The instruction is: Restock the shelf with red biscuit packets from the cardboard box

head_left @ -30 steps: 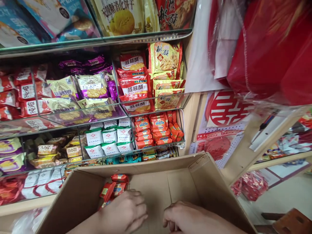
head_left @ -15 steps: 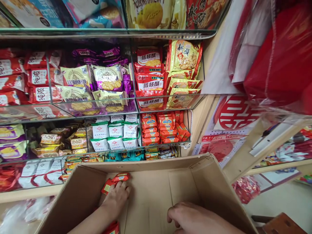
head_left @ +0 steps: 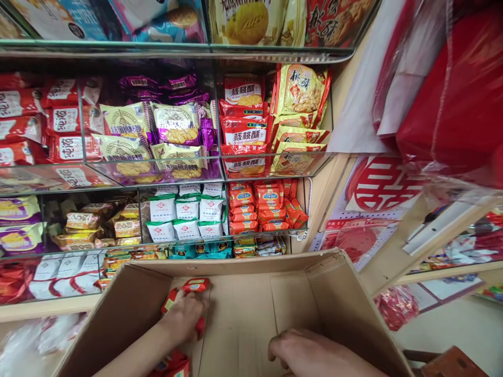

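Inside a cardboard box (head_left: 243,268), my left hand (head_left: 184,315) is closed around a red packet (head_left: 200,327), part of which shows at the right of the fingers. More red packets (head_left: 195,284) lie beside and beyond this hand, against the box's left side. Nearer to me, others (head_left: 178,364) show below my left forearm. My right hand (head_left: 294,350) hangs over the right half of the box with its fingers curled. Its fingertips are partly hidden, and whether it holds anything cannot be made out.
Beyond the box stand glass-fronted shelves (head_left: 157,243) of wrapped snacks, with small red packets (head_left: 269,196) above the box's far rim. Red plastic-wrapped goods (head_left: 456,99) hang at the upper right. A brown stool (head_left: 451,364) is at the lower right.
My left hand has drawn slightly nearer and a red packet now shows at its right side. More red shows below the forearm. My right hand has barely moved.
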Action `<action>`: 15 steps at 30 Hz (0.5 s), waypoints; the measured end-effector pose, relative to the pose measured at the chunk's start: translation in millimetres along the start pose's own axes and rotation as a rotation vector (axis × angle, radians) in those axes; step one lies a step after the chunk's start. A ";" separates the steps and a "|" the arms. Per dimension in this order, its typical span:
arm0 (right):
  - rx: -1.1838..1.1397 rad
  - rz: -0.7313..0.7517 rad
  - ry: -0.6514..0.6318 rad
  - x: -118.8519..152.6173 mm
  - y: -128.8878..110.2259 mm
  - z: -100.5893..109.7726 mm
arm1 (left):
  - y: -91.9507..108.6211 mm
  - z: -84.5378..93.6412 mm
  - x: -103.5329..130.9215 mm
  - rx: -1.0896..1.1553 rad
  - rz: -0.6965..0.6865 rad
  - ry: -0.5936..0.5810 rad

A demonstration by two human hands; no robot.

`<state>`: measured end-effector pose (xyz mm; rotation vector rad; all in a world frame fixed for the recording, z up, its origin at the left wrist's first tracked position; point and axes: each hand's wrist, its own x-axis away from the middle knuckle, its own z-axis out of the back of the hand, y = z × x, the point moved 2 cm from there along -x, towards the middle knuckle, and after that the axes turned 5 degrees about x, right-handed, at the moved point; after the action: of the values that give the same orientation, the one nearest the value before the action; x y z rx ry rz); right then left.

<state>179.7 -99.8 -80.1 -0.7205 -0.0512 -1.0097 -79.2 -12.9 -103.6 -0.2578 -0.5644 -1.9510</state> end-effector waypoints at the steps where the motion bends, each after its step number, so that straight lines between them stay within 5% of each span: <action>1: -0.010 0.010 0.012 0.4 -0.5 0.3 | 0.8 1.4 0.0 0.040 -0.016 0.008; 9: -0.262 -0.013 0.169 -6.4 -20.7 14.9 | 56.7 1.4 13.0 0.680 -0.262 0.020; 15: -0.699 0.093 0.281 -20.7 -25.9 16.7 | 93.0 9.0 17.6 1.032 -0.333 -0.020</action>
<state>152.6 -83.1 -61.0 -1.1905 0.6003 -1.0320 -4.0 -54.8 -63.3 0.4961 -1.6014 -1.7031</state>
